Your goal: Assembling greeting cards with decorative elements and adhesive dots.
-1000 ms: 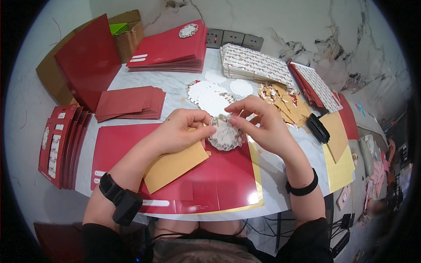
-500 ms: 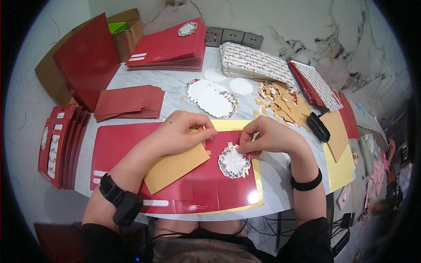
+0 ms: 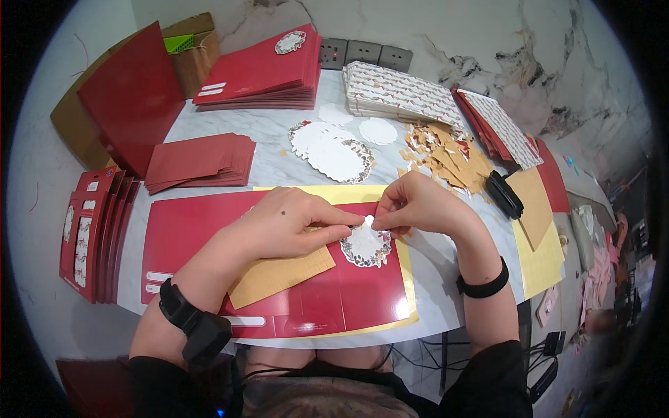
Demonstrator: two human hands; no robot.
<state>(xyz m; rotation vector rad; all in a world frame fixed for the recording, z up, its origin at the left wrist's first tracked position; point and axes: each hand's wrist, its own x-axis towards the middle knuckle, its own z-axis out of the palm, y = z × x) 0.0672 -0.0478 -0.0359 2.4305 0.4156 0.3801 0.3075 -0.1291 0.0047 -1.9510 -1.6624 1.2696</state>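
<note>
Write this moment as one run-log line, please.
left hand: at top edge of paper wreath | right hand: at same edge | beneath paper wreath: red sheet

Grey sockets (image 3: 364, 54) against marbled wall (image 3: 488, 31)

The left hand (image 3: 291, 217) hides part of a tan sheet (image 3: 284, 279); fingertips (image 3: 354, 219) obscure a tag (image 3: 367, 247) at its rim; clutter (image 3: 605, 322) blurs far right.
</note>
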